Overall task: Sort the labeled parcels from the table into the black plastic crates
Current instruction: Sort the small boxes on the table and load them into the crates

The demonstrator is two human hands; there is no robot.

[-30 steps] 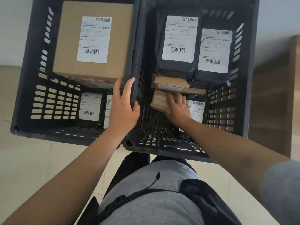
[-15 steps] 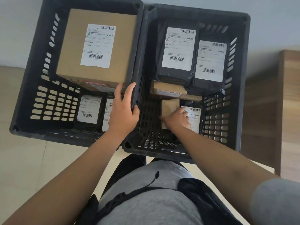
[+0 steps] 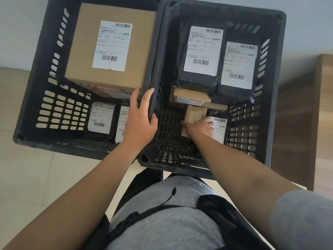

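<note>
The small cardboard parcel [image 3: 195, 113], low in the right crate [image 3: 273, 98], looks light and stiff, so the right hand [image 3: 201, 127] grasps its near end, while the left hand [image 3: 139, 121] lies relaxed on the crates' shared rims.
</note>
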